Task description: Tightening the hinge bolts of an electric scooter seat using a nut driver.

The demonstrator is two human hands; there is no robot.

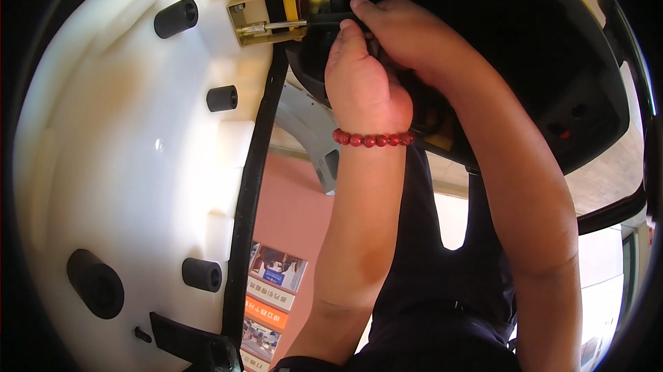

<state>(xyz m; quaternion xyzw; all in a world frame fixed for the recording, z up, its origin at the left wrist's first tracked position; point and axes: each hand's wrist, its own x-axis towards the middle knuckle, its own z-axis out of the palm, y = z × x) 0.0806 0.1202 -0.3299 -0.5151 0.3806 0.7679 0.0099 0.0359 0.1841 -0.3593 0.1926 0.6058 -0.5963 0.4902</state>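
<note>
Both my hands are raised to a slim black rod-like piece (324, 18) below the gold-coloured metal bracket's opening. My left hand (366, 85), with a red bead bracelet (369, 140) at the wrist, is closed with its thumb near the black piece. From the right, my right hand (418, 34) reaches across, thumb and fingers closed around the same piece; its fingertips are partly hidden. A thin silver shaft (286, 24) lines up with the black piece and runs into the bracket (266, 38). What lies behind the fingers is dark.
A white moulded shell (131, 165) fills the left, bearing several black cylindrical stubs (176, 18). A large black curved cover (545, 47) spans the upper right. Below are a grey curved panel (304, 120) and a pinkish surface (290, 189) with picture boards (276, 268).
</note>
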